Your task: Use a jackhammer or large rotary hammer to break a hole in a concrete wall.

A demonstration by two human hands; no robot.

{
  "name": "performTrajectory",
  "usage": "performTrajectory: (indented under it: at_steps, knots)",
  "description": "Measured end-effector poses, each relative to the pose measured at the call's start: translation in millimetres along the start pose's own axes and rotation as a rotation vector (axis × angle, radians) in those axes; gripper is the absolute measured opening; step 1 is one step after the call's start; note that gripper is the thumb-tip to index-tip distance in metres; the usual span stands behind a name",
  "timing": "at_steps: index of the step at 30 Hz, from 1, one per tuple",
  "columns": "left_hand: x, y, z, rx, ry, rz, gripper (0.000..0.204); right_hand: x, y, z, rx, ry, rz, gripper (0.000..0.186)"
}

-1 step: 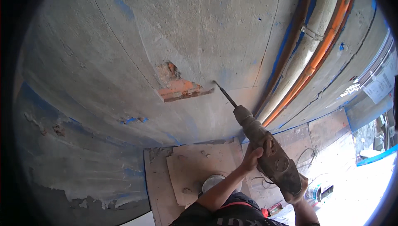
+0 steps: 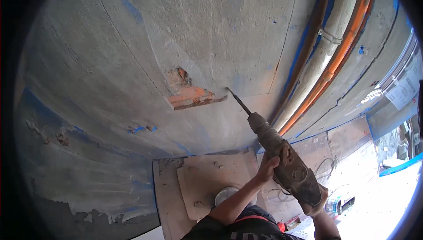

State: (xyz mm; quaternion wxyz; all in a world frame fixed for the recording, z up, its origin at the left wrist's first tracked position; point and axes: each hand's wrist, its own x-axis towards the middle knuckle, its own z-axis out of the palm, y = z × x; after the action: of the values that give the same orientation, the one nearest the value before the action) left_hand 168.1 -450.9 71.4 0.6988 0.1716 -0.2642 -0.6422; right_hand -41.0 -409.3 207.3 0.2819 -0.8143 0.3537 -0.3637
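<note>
Presently, the power hammer (image 2: 294, 169) is held slantwise below and right of a broken patch in the wall, its nose aimed up and to the left. Its long bit (image 2: 241, 102) ends at a small dark spot on the grey wall (image 2: 216, 42), just right of the patch; actual contact cannot be confirmed.

Left hand (image 2: 267, 169): grasping the tool's body from the left side, thumb visible against the casing, remaining fingers largely concealed. Right hand (image 2: 316, 202): clenched round the rear end, fingers partly hidden by the tool.

Compared with the preceding picture, only a very slight shift of view is noted. Tool, grip and bit tip keep their positions, and the broken patch (image 2: 191, 94), with orange material exposed above a dark groove, shows no fresh breakage. Accordingly, no measurable advance in the chipping can be recorded.

Further out, a pale pipe (image 2: 335, 24) and an orange pipe (image 2: 343, 53) run along the wall to the right. Beneath, a brown sheet (image 2: 207, 180) covers part of the floor, with a round container (image 2: 224, 193) partly behind the left forearm.
</note>
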Motion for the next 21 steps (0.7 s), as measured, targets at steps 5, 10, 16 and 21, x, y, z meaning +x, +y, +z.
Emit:
performTrajectory:
  at_steps: [5, 10, 16, 21]
  knots:
    - [7.5, 2.8, 4.1, -0.022, 0.094, -0.049, 0.086, 8.0, -3.8, -13.5, -0.010, -0.079, 0.088, 0.030]
    - [18.3, 6.8, 14.0, -0.001, 0.142, 0.037, 0.077, 20.2, 0.1, -23.7, 0.040, -0.078, -0.006, 0.032]
    - [33.2, 12.8, 55.9, 0.032, 0.207, 0.138, 0.068, 20.9, 20.2, -47.8, 0.258, -0.012, 0.092, 0.027]
    - [42.9, 8.9, 37.5, -0.042, 0.129, 0.121, 0.068, 51.6, 10.6, -44.5, 0.175, -0.111, 0.024, 0.022]
